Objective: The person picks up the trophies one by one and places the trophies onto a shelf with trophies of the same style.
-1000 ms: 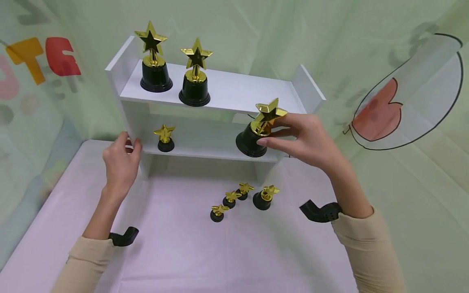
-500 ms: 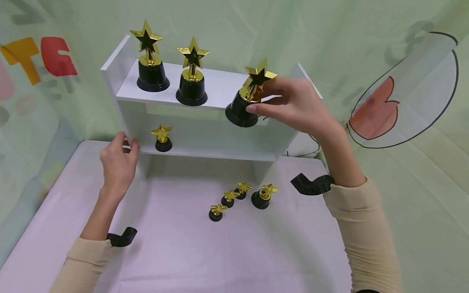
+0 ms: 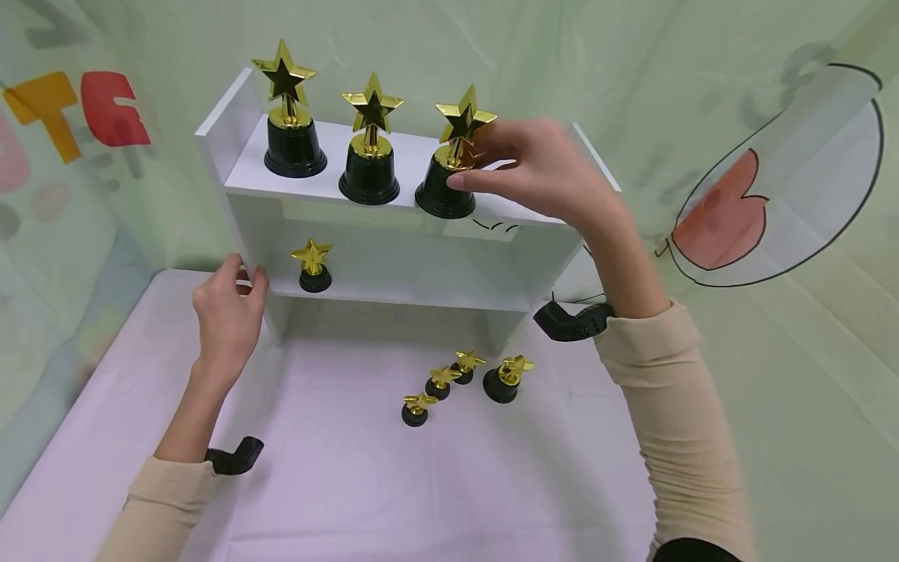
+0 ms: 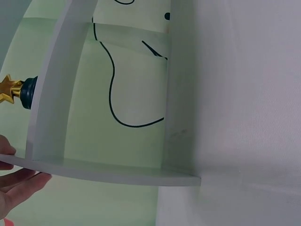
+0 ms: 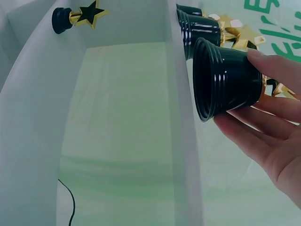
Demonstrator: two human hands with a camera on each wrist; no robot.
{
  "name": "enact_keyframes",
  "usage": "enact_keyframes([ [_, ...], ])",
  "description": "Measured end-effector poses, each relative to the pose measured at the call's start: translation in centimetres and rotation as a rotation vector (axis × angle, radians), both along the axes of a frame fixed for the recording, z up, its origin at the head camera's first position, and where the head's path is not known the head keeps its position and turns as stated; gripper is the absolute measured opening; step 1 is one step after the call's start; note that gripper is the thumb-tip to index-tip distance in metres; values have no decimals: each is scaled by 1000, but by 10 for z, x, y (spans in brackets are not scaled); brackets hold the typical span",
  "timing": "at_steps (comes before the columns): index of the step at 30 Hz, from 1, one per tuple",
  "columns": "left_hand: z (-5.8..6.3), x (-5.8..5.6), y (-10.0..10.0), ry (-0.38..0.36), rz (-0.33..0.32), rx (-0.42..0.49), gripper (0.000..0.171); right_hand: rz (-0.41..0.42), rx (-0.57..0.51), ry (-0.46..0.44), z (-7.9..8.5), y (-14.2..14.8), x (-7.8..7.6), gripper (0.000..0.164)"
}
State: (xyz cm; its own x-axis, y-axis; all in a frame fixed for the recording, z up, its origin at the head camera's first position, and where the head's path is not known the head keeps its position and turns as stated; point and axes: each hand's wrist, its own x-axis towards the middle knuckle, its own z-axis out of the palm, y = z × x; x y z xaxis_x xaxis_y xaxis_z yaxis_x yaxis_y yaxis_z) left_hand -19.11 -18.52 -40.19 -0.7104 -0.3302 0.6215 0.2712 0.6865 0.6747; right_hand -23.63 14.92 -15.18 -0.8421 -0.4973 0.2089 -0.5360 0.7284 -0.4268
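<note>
My right hand (image 3: pixel 544 168) holds a large star trophy (image 3: pixel 444 191), gold star over a black base, at the top board's front edge. The right wrist view shows thumb and fingers around the base (image 5: pixel 230 80), its hollow underside visible, so it is not set flat. Two like trophies, a left one (image 3: pixel 295 148) and a middle one (image 3: pixel 368 176), stand on the top board of the white shelf (image 3: pixel 407 269). A small star trophy (image 3: pixel 314 273) stands on the lower board. My left hand (image 3: pixel 228 320) grips the shelf's left side panel (image 4: pixel 117 173) between thumb and fingers.
On the white-covered table (image 3: pixel 421 492), small trophies (image 3: pixel 438 384) stand in a slanting row before the shelf, with a larger trophy (image 3: pixel 504 380) to their right. A thin dark cable (image 3: pixel 590 298) lies behind the shelf's right side. Green curtain (image 3: pixel 520 47) hangs behind.
My right hand has carried the trophy up from in front of the lower board and leftward to the top board, and it has become more upright. My left hand stays on the side panel.
</note>
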Motion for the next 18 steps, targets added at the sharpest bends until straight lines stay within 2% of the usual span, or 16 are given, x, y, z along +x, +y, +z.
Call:
enact_keyframes([
  [7, -1, 0, 0, 4, -8, 8, 13, -10, -57, -50, -4, -2, -14, 37],
  [18, -1, 1, 0, -5, -3, -2, 13, 12, -116, -45, -19, -2, -24, 32],
])
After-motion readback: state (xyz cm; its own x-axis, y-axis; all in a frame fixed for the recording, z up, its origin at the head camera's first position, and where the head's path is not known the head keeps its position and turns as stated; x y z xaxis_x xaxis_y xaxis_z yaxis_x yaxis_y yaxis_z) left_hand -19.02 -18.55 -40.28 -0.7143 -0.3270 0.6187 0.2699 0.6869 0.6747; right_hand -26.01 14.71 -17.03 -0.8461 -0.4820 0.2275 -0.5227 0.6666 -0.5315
